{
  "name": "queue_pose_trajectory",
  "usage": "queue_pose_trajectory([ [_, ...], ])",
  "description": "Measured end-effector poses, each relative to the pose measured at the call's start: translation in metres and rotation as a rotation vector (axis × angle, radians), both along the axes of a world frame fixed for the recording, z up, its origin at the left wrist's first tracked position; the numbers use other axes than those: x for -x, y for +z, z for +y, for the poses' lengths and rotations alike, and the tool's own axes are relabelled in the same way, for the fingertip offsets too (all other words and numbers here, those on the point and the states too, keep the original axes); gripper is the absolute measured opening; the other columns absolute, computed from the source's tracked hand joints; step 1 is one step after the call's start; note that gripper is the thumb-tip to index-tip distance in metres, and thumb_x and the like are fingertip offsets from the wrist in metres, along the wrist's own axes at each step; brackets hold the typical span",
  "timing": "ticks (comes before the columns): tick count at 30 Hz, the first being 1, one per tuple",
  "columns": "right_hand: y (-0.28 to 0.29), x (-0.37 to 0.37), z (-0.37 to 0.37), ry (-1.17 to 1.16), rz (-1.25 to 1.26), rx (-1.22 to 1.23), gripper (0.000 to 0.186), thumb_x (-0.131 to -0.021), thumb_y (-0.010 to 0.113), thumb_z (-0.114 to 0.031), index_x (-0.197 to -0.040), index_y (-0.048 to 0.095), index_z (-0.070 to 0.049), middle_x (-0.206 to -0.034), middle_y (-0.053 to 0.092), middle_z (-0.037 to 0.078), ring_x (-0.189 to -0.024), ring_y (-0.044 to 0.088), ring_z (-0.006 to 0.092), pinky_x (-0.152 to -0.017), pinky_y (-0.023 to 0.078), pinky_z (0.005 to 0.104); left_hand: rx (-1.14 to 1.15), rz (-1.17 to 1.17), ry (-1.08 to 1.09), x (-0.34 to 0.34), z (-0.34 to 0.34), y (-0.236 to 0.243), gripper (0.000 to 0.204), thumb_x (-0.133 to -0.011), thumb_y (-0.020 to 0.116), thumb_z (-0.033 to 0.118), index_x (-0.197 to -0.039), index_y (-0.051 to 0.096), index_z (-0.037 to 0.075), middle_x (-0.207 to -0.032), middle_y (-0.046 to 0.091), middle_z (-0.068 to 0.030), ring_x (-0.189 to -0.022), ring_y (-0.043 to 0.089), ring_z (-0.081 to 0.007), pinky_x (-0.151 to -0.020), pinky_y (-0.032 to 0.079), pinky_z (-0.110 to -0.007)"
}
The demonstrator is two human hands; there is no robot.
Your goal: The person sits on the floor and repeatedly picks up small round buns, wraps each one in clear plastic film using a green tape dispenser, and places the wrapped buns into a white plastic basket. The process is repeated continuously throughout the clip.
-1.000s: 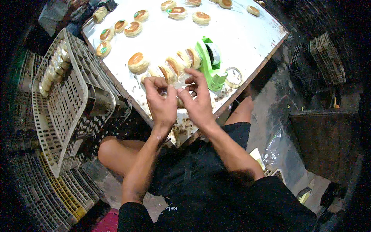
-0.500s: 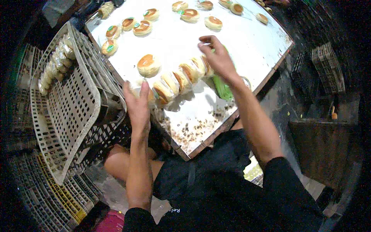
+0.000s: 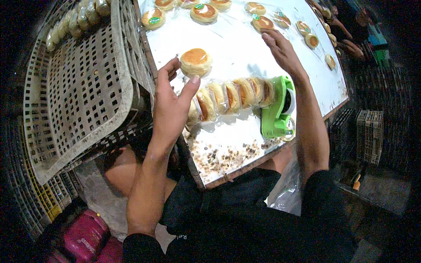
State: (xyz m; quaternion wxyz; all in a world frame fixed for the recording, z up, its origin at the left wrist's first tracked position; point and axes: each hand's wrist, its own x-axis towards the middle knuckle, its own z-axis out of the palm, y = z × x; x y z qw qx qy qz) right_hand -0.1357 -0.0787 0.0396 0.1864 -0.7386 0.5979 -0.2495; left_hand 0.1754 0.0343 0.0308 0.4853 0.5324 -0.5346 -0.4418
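My left hand [image 3: 173,96] is open, thumb and fingers spread at the near left side of a single round golden-topped bun [image 3: 196,62]; whether it touches the bun I cannot tell. A row of buns in clear wrapping [image 3: 232,96], standing on edge side by side, lies just right of that hand. At the row's right end stands a green tape dispenser [image 3: 276,116]. My right hand [image 3: 283,52] reaches past it, fingers stretched out, the tips at the near edge of a wrapped bun with a green label [image 3: 263,23]. Nothing shows in its palm.
More labelled wrapped buns [image 3: 204,13] lie on the far part of the white tabletop [image 3: 237,48]. Brown crumbs cover its near corner. On the left, a grey plastic crate [image 3: 87,83] holds a row of packed buns [image 3: 83,17]. Another person's hands [image 3: 351,49] are beyond the far right edge.
My right hand has left the right end of the bun row and reached to a farther bun. My left hand has opened beside the single bun. The view has shifted.
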Motion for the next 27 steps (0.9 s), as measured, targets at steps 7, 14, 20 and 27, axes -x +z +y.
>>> queue_pose_trajectory([
  [7,-0.064,0.061,-0.042,-0.190,0.873,-0.044,0.056,-0.097,0.048,-0.051,-0.111,0.070,-0.001,-0.132,0.059,0.021,-0.124,0.055,0.0328,-0.105,0.041,0.0449,-0.082,0.242,-0.048,0.015,-0.001,0.017,0.041,-0.096,0.064,0.017,-0.127,0.052,-0.006,-0.119,0.062,-0.0160,-0.114,0.058,-0.0214,-0.100,0.046,-0.032],
  [14,-0.041,0.030,-0.014,0.021,0.241,-0.093,0.039,-0.101,0.049,-0.028,-0.117,0.064,0.004,-0.117,0.065,0.017,-0.110,0.061,0.0305,-0.097,0.047,0.0371,0.066,-0.018,-0.112,0.020,0.013,0.024,0.049,-0.091,0.069,0.021,-0.128,0.051,-0.005,-0.119,0.062,-0.0189,-0.113,0.059,-0.0267,-0.101,0.044,-0.037],
  [20,0.070,-0.060,0.177,0.217,-0.483,0.211,0.040,-0.102,0.049,-0.027,-0.131,0.053,0.001,-0.140,0.048,0.018,-0.129,0.048,0.0312,-0.109,0.037,0.0399,0.371,-0.389,-0.002,0.040,0.018,0.039,0.068,-0.075,0.084,0.022,-0.126,0.048,-0.004,-0.115,0.059,-0.0191,-0.110,0.055,-0.0306,-0.096,0.043,-0.039],
  [27,0.005,-0.097,0.247,-0.263,-1.244,-0.001,0.052,-0.098,0.057,-0.013,-0.142,0.033,0.001,-0.127,0.055,0.018,-0.120,0.054,0.0229,-0.100,0.046,0.0348,0.061,0.308,-0.046,0.097,0.055,0.019,0.049,-0.103,0.047,0.048,-0.104,0.055,0.000,-0.084,0.059,-0.0066,-0.077,0.057,-0.0155,-0.074,0.047,-0.028],
])
